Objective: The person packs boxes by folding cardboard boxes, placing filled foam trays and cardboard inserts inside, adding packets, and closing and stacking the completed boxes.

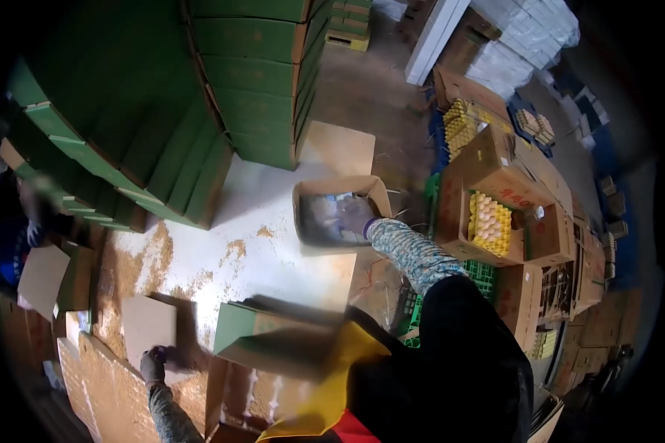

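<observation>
My left hand [154,365], in a dark glove, grips the lower edge of an upright sheet of brown cardboard [149,332], which may be a box flap. My right hand [356,215], gloved and smeared by motion, reaches into a small open cardboard box [380,193] on the pale tabletop [273,199]. Something bluish [338,198] lies in that box by my fingers; its kind is unclear. Between my arms stands an open green and brown carton [277,336]. Below it is an open box [233,399] with a dividing pattern and husk-like bits inside.
Green cartons [251,81] are stacked high along the far left. At the right, a large box [528,221] holds egg trays [489,221]. Green plastic crates [480,277] sit near my right arm. Another person [11,244] works at the left edge beside cardboard.
</observation>
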Tool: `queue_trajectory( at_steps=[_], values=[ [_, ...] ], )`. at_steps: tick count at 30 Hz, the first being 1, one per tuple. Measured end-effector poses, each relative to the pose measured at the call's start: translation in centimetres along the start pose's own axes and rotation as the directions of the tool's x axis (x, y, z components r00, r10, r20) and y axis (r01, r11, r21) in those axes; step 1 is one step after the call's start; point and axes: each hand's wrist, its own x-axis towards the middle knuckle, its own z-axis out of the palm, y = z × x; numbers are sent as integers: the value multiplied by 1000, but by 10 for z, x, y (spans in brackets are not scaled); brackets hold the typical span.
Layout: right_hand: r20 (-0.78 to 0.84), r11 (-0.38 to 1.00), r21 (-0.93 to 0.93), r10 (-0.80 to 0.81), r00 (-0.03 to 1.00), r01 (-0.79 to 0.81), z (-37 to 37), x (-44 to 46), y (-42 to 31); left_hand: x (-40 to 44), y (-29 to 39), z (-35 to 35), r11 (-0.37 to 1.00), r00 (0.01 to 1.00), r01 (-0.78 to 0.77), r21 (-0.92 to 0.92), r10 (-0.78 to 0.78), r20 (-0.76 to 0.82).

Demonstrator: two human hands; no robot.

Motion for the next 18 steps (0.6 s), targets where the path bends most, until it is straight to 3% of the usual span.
queue_trajectory(
  at_steps=[1, 2, 4, 6, 7, 8, 9, 10, 12, 13, 14, 15, 16, 17, 18],
  values=[
    [-2, 998, 68, 2, 1000, -2, 0, -4, 3, -20, 13, -12, 967, 965, 235, 98, -244, 91],
    [-12, 991, 132, 6, 1000, -5, -3, -5, 7, -40, 17, -24, 984, 989, 134, 114, -141, 48],
    [-100, 992, 122, -4, 995, 16, -28, -22, 10, -66, 2, -10, 994, 956, 84, 71, -61, -286],
    [-172, 992, 124, -3, 985, 25, -22, -36, 8, -87, 28, -3, 945, 978, 145, -294, -182, -102],
    [-175, 981, 196, 37, 984, -2, 1, -26, 14, -88, 37, 8, 923, 991, 129, -362, -136, 6],
    [-180, 964, 265, 79, 980, -29, 9, -14, 18, -90, 49, 11, 924, 991, 122, -362, -136, -14],
    [88, 573, 800, 182, 979, -178, -1, -3, 15, -90, 65, 12, 953, 965, 251, -168, -233, 119],
    [62, 573, 803, 195, 979, -165, -6, 0, 16, -84, 76, 10, 939, 912, 342, 44, -343, 225],
    [-89, 423, 897, -112, 990, 128, 7, 3, 23, -77, 75, -1, 921, 886, 370, 121, -389, 251],
    [-170, 343, 907, -229, 959, 242, 19, 7, 28, -71, 73, -4, 908, 900, 403, 111, -416, 133],
    [-178, 356, 902, -210, 961, 244, 4, -4, 36, -37, 18, 42, 882, 892, 451, 134, -449, -46],
    [-115, 695, 681, -208, 971, 230, -12, -22, 39, -44, 32, 31, 904, 932, 346, 251, -361, 14],
    [-65, 910, 352, -210, 975, 220, -18, -27, 35, -62, 52, 5, 897, 949, 259, 359, -306, 78],
    [-218, 904, 334, -201, 955, 267, -5, -35, 36, -56, 44, 12, 960, 988, 153, 237, -155, -9],
    [-278, 730, 635, -89, 956, 252, -13, -42, 19, -65, 58, -3, 955, 973, 227, 190, -231, 1]
  ],
)
